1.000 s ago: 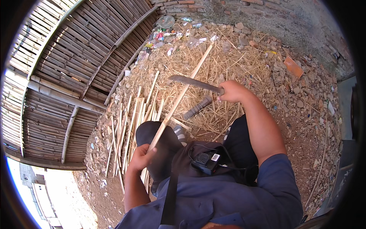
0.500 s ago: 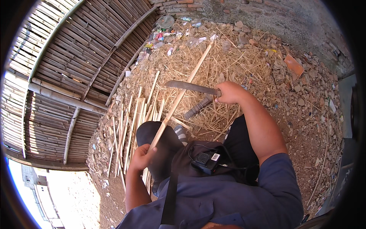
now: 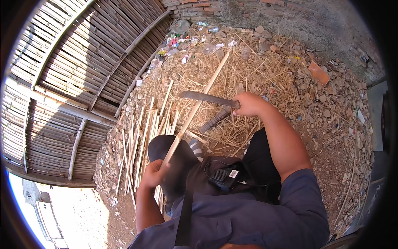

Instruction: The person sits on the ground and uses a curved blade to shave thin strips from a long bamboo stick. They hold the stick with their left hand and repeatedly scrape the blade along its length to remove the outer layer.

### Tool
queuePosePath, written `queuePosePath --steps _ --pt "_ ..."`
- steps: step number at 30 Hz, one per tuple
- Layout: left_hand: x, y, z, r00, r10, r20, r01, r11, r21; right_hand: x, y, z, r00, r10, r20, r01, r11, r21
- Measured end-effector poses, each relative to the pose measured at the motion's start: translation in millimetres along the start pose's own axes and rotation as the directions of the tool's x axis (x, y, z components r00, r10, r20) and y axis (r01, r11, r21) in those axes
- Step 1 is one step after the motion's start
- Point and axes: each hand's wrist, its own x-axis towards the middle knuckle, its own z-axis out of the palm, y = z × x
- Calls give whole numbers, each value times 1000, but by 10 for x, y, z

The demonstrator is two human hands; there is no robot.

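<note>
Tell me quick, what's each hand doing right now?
Left hand: closed, holding the long pale strip.
Right hand: closed, holding the machete.

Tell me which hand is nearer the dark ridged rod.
Right: the right hand, holding a machete, is beside the upper end of the rod; the left hand, gripping a pale strip, is farther, lower left.

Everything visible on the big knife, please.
The big knife has a long, dark, metal-looking blade, dull grey-brown, slightly curved and rounded at the tip. The right hand closes around its handle, hiding most of it. The blade points toward the picture's left, above the straw-like litter, and crosses in front of the long pale strip. Whether they touch can't be told.
</note>
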Motion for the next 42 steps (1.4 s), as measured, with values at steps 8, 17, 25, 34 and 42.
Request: queuePosePath --steps 8,17,25,34,42 --pt "26 -107 -40 999 30 20 -29 999 -37 45 47 31 1000 -6 28 5 998 62" --pt "40 -151 -51 1000 21 11 -21 999 -39 10 36 4 1000 -9 9 9 999 39" --pt "39 -119 -54 999 15 29 -14 998 -55 20 97 8 999 -25 21 24 998 65" --pt "45 -139 -53 999 34 21 -33 998 -61 -34 50 -85 999 5 -54 -2 999 43" --pt "54 -198 -41 998 59 1 -59 994 -97 -38 92 -155 993 49 -112 -41 996 73"
